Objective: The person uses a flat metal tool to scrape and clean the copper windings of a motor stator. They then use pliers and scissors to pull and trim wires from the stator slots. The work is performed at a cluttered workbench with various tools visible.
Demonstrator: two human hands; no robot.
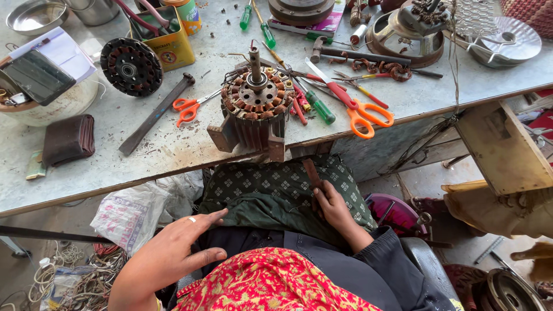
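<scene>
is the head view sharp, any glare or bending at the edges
Head view: even daylight, the motor stator and orange scissors sharp; mild glare on the steel plate; the table edge bows from wide-angle distortion; the left hand is slightly soft.

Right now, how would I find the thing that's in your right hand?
Start at the grey workbench and the round motor part with copper windings at its front edge. Drop straight down to the green patterned cloth on the lap. The right hand there grips a short dark brown stick, unlike the bright-handled tools above.
</scene>
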